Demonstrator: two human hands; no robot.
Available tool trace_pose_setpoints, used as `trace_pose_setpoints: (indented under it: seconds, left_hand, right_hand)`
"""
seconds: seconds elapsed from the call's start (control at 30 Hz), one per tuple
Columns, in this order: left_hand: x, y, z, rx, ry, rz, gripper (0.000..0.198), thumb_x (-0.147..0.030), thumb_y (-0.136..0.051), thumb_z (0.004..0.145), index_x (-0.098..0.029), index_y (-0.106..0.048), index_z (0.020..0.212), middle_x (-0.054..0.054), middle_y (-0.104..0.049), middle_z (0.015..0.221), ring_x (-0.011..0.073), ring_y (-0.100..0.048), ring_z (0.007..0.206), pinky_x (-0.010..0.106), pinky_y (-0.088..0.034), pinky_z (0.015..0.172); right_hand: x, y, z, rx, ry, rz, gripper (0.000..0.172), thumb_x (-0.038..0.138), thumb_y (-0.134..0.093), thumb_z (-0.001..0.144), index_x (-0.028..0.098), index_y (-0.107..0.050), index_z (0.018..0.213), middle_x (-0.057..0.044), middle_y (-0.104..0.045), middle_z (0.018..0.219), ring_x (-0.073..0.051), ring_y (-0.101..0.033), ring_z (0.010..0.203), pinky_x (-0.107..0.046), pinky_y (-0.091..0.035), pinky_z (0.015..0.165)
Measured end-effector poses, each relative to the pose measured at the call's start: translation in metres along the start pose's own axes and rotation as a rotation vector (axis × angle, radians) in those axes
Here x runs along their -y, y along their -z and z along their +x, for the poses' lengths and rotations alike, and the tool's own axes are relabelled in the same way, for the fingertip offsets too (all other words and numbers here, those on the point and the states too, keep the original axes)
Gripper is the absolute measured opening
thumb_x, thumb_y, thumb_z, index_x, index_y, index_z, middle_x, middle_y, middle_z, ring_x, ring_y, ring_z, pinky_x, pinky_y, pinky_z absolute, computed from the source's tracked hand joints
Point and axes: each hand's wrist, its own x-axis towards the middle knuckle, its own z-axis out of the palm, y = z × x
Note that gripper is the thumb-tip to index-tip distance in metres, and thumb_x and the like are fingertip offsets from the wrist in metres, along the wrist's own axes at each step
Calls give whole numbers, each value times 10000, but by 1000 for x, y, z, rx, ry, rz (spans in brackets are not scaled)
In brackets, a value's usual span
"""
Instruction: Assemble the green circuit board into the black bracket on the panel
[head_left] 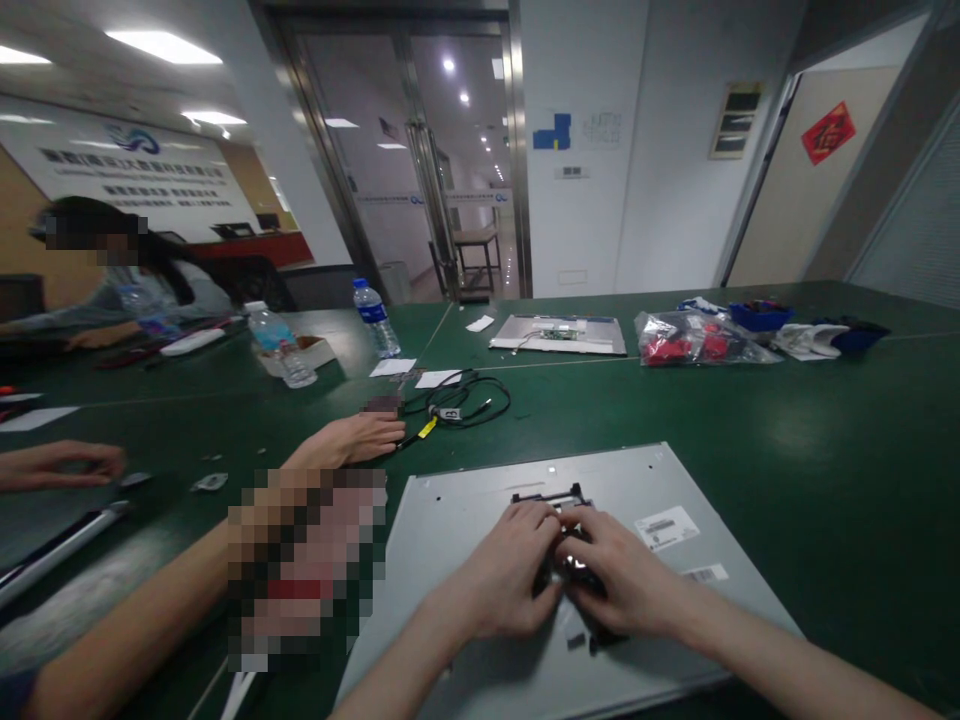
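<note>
A large flat metal panel [465, 540], grey with a few white labels, lies on the table in front of me. On its middle sits a black bracket-like part [551, 494], mostly covered by my hands. My left hand [514, 570] has its fingers curled over the left side of this part. From the right, my right hand [619, 575] closes around a shiny dark piece [577, 560] of it, fingertips near those of the left. What exactly lies between the fingers is hidden.
At left, a co-worker's arm [150, 590] reaches toward a coiled black cable [469, 405]; another hand [67, 465] rests by a dark panel. Farther back are water bottles [379, 320], a second panel [517, 338], and a plastic bag [697, 340] with red items.
</note>
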Motion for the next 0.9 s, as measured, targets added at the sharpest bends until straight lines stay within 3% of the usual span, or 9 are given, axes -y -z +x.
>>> trace_pose_setpoints:
  seconds: [0.73, 0.9]
  left_hand:
    - [1, 1, -2, 15, 6, -21, 463, -225, -616, 731, -227, -488, 1176, 95, -539, 1162, 303, -486, 1108, 493, -375, 1026]
    - [2, 1, -3, 30, 23, -56, 469, -275, -691, 715, -225, -510, 1145, 94, -539, 1163, 307, -481, 1113, 490, -375, 1029]
  right_hand:
    - [-1, -2, 1, 26, -19, 6, 414, 100, -603, 724, 215, -576, 1122, -101, -505, 1350, -272, -473, 1220, -434, -423, 1009]
    - [1, 2, 1, 55, -30, 12, 410, 213, -669, 759, 216, -571, 1157, -111, -490, 1370, -286, -467, 1223, -446, -418, 1011]
